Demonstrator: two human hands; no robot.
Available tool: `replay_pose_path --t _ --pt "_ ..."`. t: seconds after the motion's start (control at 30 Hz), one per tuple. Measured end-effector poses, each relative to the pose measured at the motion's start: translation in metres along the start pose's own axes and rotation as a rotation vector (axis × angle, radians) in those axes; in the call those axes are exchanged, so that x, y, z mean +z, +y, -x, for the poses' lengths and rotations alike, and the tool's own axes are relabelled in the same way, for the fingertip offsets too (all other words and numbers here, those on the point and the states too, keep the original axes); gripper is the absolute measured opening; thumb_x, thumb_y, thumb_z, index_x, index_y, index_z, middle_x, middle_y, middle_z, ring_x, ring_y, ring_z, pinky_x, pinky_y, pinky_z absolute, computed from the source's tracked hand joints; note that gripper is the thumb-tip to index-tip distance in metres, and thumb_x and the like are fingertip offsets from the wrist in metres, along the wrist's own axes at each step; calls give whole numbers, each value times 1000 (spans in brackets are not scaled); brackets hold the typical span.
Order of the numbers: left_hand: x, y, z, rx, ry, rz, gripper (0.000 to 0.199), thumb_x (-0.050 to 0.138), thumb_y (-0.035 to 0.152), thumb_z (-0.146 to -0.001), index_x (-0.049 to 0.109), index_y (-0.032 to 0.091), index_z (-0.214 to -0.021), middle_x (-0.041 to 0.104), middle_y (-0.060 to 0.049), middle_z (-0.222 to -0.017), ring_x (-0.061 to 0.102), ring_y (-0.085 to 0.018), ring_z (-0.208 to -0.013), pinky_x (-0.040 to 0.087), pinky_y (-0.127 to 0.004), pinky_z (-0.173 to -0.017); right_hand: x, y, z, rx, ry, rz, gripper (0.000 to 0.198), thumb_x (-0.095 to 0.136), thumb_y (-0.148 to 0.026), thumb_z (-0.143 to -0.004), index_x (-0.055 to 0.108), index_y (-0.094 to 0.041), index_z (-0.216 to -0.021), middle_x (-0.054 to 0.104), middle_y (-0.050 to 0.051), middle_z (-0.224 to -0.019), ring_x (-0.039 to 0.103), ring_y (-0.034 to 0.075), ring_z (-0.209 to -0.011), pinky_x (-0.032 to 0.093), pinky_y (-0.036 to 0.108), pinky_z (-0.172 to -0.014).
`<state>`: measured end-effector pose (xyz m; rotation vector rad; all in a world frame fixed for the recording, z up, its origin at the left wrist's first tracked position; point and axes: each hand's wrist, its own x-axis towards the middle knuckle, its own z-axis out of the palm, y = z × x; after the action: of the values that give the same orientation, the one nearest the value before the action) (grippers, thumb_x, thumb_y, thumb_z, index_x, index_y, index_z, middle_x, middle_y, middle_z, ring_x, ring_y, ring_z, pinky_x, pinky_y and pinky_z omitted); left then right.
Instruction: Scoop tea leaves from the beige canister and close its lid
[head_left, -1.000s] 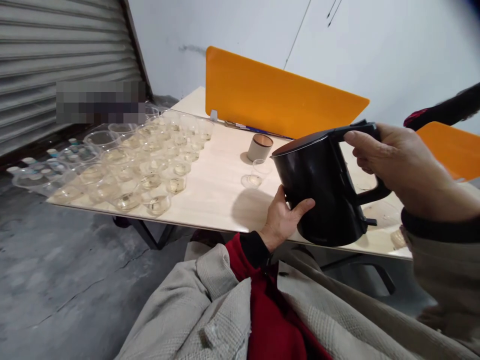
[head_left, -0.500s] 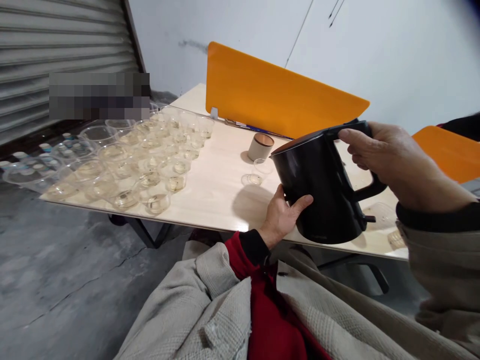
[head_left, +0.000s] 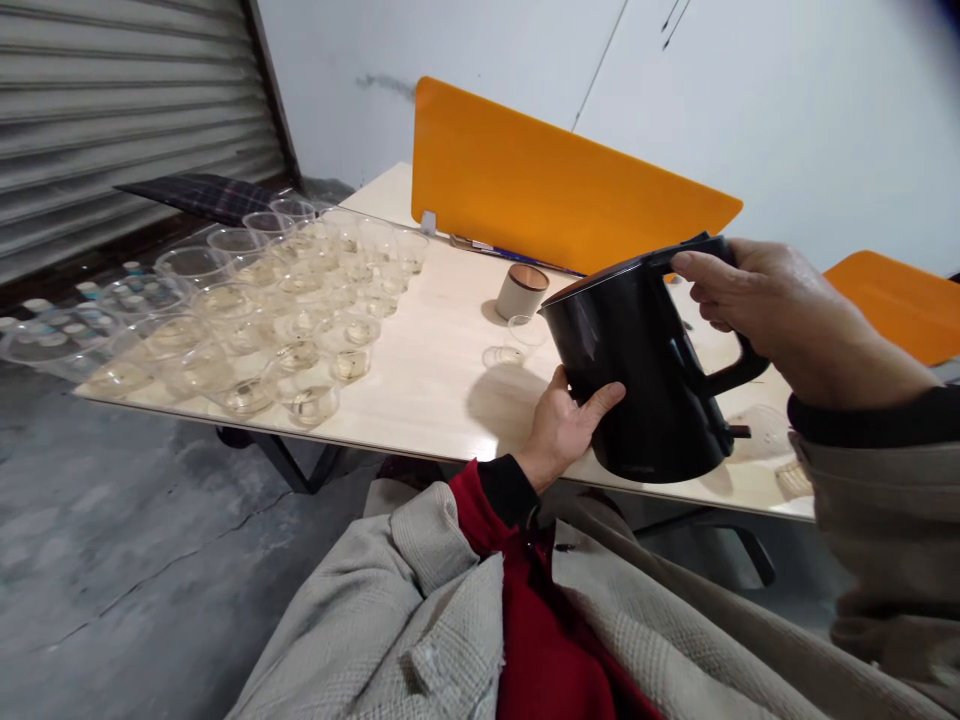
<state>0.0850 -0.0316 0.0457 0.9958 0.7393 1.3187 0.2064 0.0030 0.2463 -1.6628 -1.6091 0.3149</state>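
A black electric kettle [head_left: 645, 390] is tilted over the table, its spout toward the left. My right hand [head_left: 780, 310] is closed round the top of its handle. Against the lower left side of the kettle's body, my left hand [head_left: 566, 425] steadies it with thumb and fingers. Just left of the spout stands a small clear plastic cup [head_left: 514, 350] with a little liquid at its bottom. I cannot make out a stream from the spout. Behind this cup is a pale round cup [head_left: 521, 295] with a brown inside.
Many clear plastic cups [head_left: 307, 395] holding pale liquid crowd the left of the table [head_left: 420, 400]. Several capped vials [head_left: 86, 305] lie beyond the cups at far left. An orange divider [head_left: 555, 185] runs along the back. More clear cups [head_left: 791, 478] are at the right edge.
The kettle and both hands stay nearly in place, the kettle's handle end slightly shifted. The view has moved a little.
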Motion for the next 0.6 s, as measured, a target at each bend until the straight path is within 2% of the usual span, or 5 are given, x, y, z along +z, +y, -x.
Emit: replay_pose_path --t 0.07,0.27,0.47,0.6 --pt "0 0 -1 1 3 4 67 85 61 -86 65 20 -135 79 -15 -128 74 -35 -122 57 -52 -109 2 -4 -1 38 -27 91 36 68 -26 -96 52 -20 -64 45 -3 -54 36 6 -44 24 22 -39" --pt "0 -1 -2 -8 15 -4 68 85 61 -86 65 18 -135 79 -16 -127 74 -35 -120 57 -53 -109 5 -6 -6 38 -16 142 34 70 -27 -96 55 -20 -66 47 -3 -55 38 7 -45 25 21 -39" --pt "1 -4 -2 5 3 15 63 86 59 -86 66 23 -133 79 -13 -126 72 -36 -122 58 -56 -109 2 -7 3 37 -26 80 36 67 -23 -97 50 -20 -65 44 -4 -56 35 5 -46 24 20 -38" --pt "3 -2 2 36 -10 -11 66 87 58 -85 64 24 -136 78 -11 -128 70 -36 -127 57 -55 -112 -6 -1 15 12 23 19 36 67 -22 -99 50 -21 -67 44 -4 -56 38 6 -47 25 21 -40"
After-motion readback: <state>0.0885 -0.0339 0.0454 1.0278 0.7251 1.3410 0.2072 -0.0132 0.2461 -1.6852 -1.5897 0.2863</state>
